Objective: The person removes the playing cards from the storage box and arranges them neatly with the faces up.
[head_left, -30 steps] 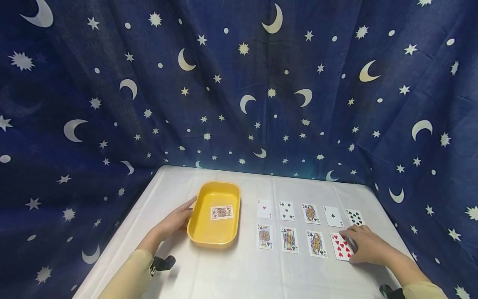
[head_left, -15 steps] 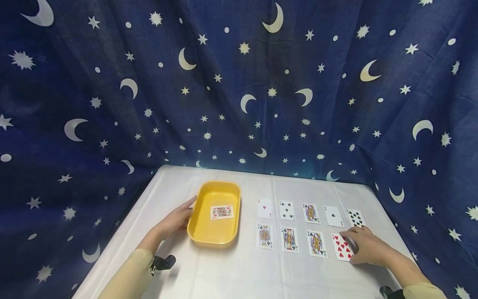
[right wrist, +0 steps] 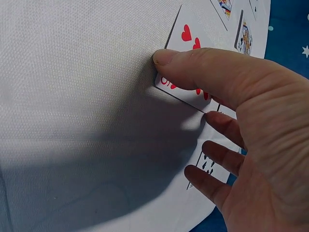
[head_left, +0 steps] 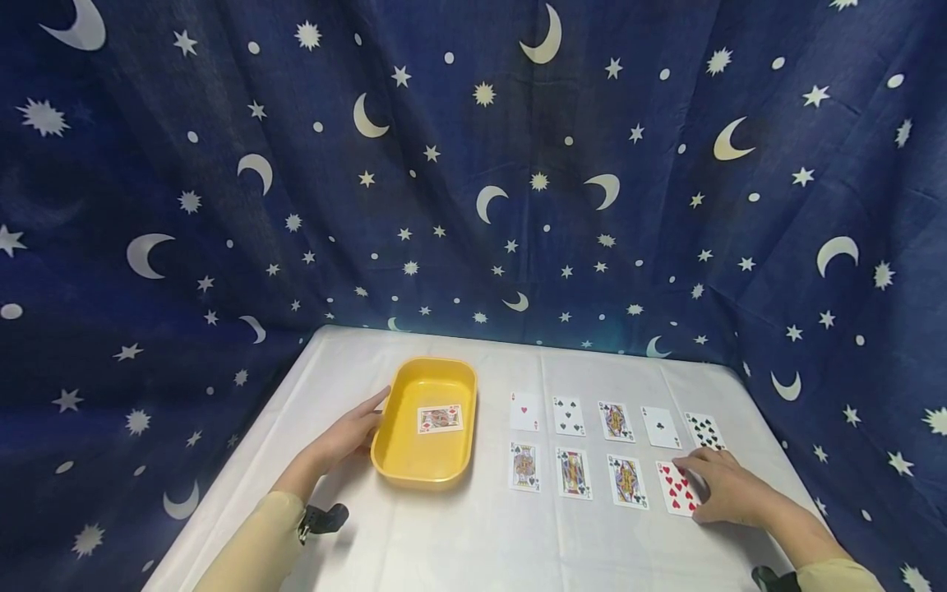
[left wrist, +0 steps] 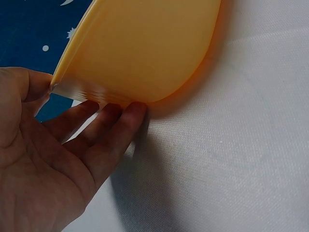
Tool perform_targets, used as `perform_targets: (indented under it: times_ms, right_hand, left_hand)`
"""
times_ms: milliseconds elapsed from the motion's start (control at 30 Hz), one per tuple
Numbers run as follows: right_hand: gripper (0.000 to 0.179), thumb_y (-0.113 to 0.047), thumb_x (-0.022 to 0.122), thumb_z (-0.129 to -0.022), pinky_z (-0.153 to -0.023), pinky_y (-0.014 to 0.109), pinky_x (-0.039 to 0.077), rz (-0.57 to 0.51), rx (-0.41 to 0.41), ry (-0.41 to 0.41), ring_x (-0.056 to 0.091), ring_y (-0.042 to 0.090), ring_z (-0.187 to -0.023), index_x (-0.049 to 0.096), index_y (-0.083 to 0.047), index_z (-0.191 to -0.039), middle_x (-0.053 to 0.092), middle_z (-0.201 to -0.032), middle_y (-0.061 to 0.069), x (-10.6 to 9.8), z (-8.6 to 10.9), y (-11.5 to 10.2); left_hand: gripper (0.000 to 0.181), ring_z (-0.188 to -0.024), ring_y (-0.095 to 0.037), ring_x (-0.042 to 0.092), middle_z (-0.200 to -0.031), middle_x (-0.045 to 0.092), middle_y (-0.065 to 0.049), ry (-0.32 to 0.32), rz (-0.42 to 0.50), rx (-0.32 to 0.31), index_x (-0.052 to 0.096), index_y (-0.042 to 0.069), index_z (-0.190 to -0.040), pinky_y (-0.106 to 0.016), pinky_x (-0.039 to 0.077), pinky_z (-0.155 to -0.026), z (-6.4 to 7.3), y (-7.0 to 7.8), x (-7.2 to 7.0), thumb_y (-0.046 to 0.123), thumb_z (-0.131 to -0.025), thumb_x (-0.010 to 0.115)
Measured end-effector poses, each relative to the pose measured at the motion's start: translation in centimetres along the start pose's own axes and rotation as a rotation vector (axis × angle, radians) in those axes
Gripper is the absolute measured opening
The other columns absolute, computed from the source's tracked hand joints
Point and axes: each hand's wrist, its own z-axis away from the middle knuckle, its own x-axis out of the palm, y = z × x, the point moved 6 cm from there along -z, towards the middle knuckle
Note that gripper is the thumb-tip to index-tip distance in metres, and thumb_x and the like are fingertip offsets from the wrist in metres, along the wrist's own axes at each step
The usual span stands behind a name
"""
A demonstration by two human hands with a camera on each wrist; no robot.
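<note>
A hearts playing card [head_left: 675, 488] lies at the right end of the near row. My right hand [head_left: 728, 489] pinches its right side between thumb and index finger, and the other fingers spread beside it in the right wrist view. A yellow tray [head_left: 422, 459] stands left of the cards with a diamonds face card [head_left: 440, 419] lying face up in it. At the tray's left side is my left hand [head_left: 348, 436]. In the left wrist view its fairly straight fingers touch the outer wall [left wrist: 145, 53] low down, with the thumb up at the rim.
Two rows of face-up cards lie right of the tray, including an ace of hearts [head_left: 524, 413], a club ace [head_left: 661, 427] and a queen [head_left: 628, 482]. A spotted black card [head_left: 704, 431] sits just beyond my right hand. Star-patterned blue cloth [head_left: 473, 205] surrounds the white table [head_left: 459, 543].
</note>
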Motion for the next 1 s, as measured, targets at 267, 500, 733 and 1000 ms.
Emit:
perform_targets:
  times_ms: [267,500,733,1000]
  right_hand:
    - [0.087,-0.028,0.094,-0.056,-0.097,0.068,0.042,-0.004,0.009,-0.005,0.048,0.043,-0.117,0.064,-0.005,-0.134,0.056,-0.129,0.02,-0.1,-0.4,0.0]
    - [0.082,-0.033,0.093,-0.063,-0.097,0.069,0.041,0.001,-0.037,0.065,0.049,0.047,-0.118,0.064,-0.001,-0.133,0.057,-0.129,0.025,-1.3,-1.1,-1.3]
    - [0.066,-0.036,0.084,-0.082,-0.1,0.069,0.039,0.026,-0.09,0.181,0.047,0.047,-0.127,0.064,-0.007,-0.137,0.057,-0.136,0.021,-2.6,-3.4,-5.0]
    - [0.061,-0.035,0.076,-0.09,-0.109,0.063,0.035,-0.014,-0.207,0.239,0.044,0.039,-0.135,0.059,-0.012,-0.144,0.057,-0.14,0.013,-3.2,-7.4,-12.3]
  left_hand:
    - [0.058,-0.11,-0.024,0.063,-0.151,0.05,-0.015,0.001,-0.003,0.006,0.029,0.031,-0.163,-0.047,0.054,-0.097,-0.1,-0.2,-0.3,0.027,-0.107,0.044]
    - [0.058,-0.109,-0.025,0.064,-0.15,0.051,-0.015,-0.004,0.021,0.008,0.029,0.031,-0.163,-0.046,0.055,-0.095,-0.2,-0.4,-0.3,0.026,-0.107,0.044]
    - [0.059,-0.107,-0.024,0.065,-0.149,0.052,-0.015,-0.002,0.022,0.011,0.029,0.031,-0.163,-0.045,0.056,-0.093,-0.3,-0.4,-0.2,0.025,-0.107,0.044]
    - [0.058,-0.109,-0.024,0.063,-0.15,0.051,-0.014,0.0,0.02,0.008,0.03,0.031,-0.163,-0.046,0.055,-0.093,-0.4,-0.4,-0.1,0.026,-0.106,0.045]
